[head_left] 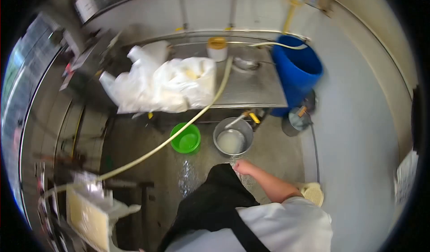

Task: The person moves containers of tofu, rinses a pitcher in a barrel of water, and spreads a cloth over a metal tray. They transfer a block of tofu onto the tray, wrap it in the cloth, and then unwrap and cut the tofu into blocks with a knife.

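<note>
My right hand (243, 166) is closed beside the edge of my black apron (210, 189), just below a metal basin (233, 136); what it holds, if anything, is too small to name. Whitish liquid lies in the basin, and a pipe with a yellow handle (254, 117) reaches over its rim. To the basin's left a green tub (185, 138) rests on the wet floor. Only a sliver at the bottom edge might be my left hand; its fingers cannot be made out.
A steel table (251, 90) carries white plastic bags (179, 84) and a white bucket (217, 49). A pale hose (165, 143) crosses from it to the lower left, near a white-lined crate (87, 216). A blue barrel (296, 68) and grey bucket (296, 122) stand right.
</note>
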Demonstrator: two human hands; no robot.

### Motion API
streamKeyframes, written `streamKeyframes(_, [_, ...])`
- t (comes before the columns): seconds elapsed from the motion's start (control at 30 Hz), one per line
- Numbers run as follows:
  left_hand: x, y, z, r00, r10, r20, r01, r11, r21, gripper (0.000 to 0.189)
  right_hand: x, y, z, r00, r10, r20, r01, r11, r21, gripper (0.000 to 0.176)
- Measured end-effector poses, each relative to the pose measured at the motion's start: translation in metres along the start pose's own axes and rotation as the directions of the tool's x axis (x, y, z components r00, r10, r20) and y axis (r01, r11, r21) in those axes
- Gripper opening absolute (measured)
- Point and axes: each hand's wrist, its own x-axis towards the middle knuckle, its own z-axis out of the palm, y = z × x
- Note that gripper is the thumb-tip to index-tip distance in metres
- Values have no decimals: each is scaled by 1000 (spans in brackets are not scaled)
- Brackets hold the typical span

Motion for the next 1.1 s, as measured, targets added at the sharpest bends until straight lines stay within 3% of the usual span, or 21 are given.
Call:
streamKeyframes(0.07, [25, -42, 5, 1000, 16, -5, -16, 998, 64, 57, 23, -47, -12, 997, -56, -59, 66, 983, 173, 34])
streamKeyframes(0.1, [33, -60, 6, 969, 234, 79, -247, 904, 348, 53, 33, -71, -21, 997, -73, -2, 73, 985, 156, 36])
streamKeyframes(0.13, [26, -50, 11, 996, -77, -50, 75, 996, -44, 49, 38, -100, -33, 994, -94, 61, 85, 988, 132, 40])
streamKeyframes(0.17, [19, -50, 9, 979, 195, -61, -171, 947, 273, 52, 38, -130, -45, 983, -166, 79, 159, 984, 85, 41])
streamKeyframes(0.2, [29, -71, 28, 996, -7, -92, -9, 985, -172, 51, 47, -149, -43, 970, -199, 144, 185, 977, 101, 42])
streamKeyframes(0.23, [-14, -4, -22, 990, -140, 5, 140, 989, -51, 50, 58, -166, -37, 940, -306, 150, 303, 952, 46, 43])
streamKeyframes(0.27, [-18, -21, -23, 1000, 25, -9, -25, 998, 56, 51, 66, -183, -30, 900, -384, 204, 383, 923, 48, 44])
streamKeyframes(0.3, [-58, 17, -57, 953, -296, -64, 250, 888, -386, 51, 76, -196, -18, 873, -409, 267, 422, 907, 10, 45])
streamKeyframes(0.33, [-70, -2, -57, 942, -282, -180, 197, 903, -383, 48, 85, -205, -2, 828, -445, 340, 479, 877, -19, 46])
streamKeyframes(0.47, [-114, -69, -71, 862, -437, -258, 284, 836, -470, 40, 81, -289, 44, 600, -508, 618, 724, 673, -149, 48])
streamKeyframes(0.5, [-116, -84, -71, 835, -486, -258, 317, 808, -497, 40, 74, -318, 59, 576, -416, 704, 658, 746, -97, 49])
streamKeyframes(0.53, [-118, -98, -70, 849, -474, -234, 324, 816, -479, 40, 65, -346, 75, 538, -318, 780, 574, 816, -64, 50])
streamKeyframes(0.6, [-117, -119, -65, 886, -414, -209, 280, 837, -470, 39, 42, -402, 104, 468, -321, 824, 621, 782, -48, 51])
streamKeyframes(0.63, [-115, -123, -61, 920, -371, -123, 292, 861, -416, 42, 41, -419, 129, 415, -406, 815, 715, 699, -16, 48])
streamKeyframes(0.67, [-120, -113, -69, 949, -310, 52, 295, 823, -485, 46, 37, -441, 150, 350, -485, 801, 796, 605, 18, 44])
streamKeyframes(0.7, [-126, -107, -79, 944, -281, 176, 330, 832, -446, 50, 20, -469, 165, 340, -493, 801, 827, 562, -5, 44])
streamKeyframes(0.77, [-135, -133, -42, 984, -159, 78, 177, 900, -398, 61, -10, -517, 198, 292, -518, 804, 857, 515, 21, 44])
streamKeyframes(0.8, [-141, -146, -29, 978, -195, 74, 208, 892, -400, 63, -25, -537, 211, 279, -545, 790, 862, 505, 43, 44])
streamKeyframes(0.9, [-161, -175, -21, 863, -392, 319, 493, 789, -366, 51, -84, -600, 245, 213, -527, 823, 908, 418, 33, 44])
streamKeyframes(1.03, [-189, -232, -24, 889, -364, 277, 453, 785, -423, 46, -154, -658, 308, 81, -530, 844, 952, 292, 92, 43])
streamKeyframes(1.1, [-199, -254, -43, 819, -526, 228, 569, 697, -437, 43, -202, -682, 336, 108, -496, 862, 889, 437, 140, 41])
